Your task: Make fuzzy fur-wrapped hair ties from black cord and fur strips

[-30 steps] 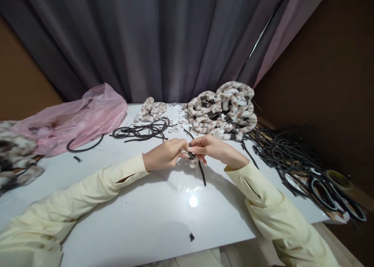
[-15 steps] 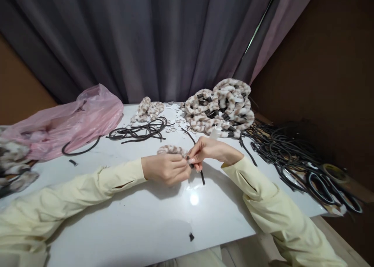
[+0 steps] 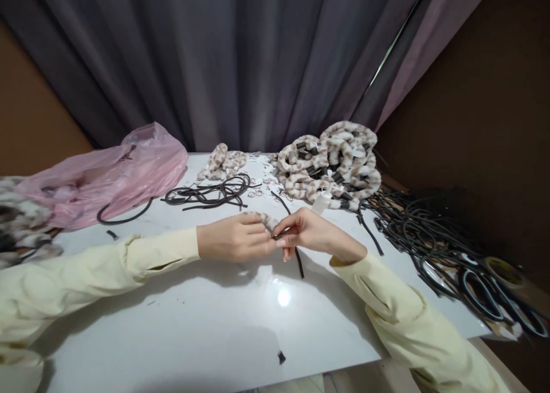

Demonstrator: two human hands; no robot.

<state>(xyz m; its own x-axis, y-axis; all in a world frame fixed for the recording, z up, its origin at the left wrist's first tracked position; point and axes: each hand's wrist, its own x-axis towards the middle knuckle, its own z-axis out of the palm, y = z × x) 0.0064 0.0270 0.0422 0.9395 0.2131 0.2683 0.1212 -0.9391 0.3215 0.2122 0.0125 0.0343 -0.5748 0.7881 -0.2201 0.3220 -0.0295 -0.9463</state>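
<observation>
My left hand (image 3: 237,238) is closed around a brown-and-white fluffy piece (image 3: 267,220), most of which its fingers hide. The fingertips of my right hand (image 3: 303,230) pinch a small dark end at that piece, right beside my left fingertips. Behind and below my right hand, a black cord (image 3: 299,264) lies on the white table (image 3: 215,324). A small white bottle (image 3: 321,200) stands just beyond my right hand.
Fluffy rings (image 3: 348,158) are piled at the back right, beside many black cords (image 3: 412,221). Looped black cords (image 3: 215,192) and a fluffy piece (image 3: 223,159) lie at the back. A pink plastic bag (image 3: 146,164) is at the left. A black scrap (image 3: 281,357) lies near the front edge.
My left hand has turned flatter, with its fingers straighter, and has moved slightly left and up. My right hand stays pinched at the fluffy piece. The whole view has shifted a little.
</observation>
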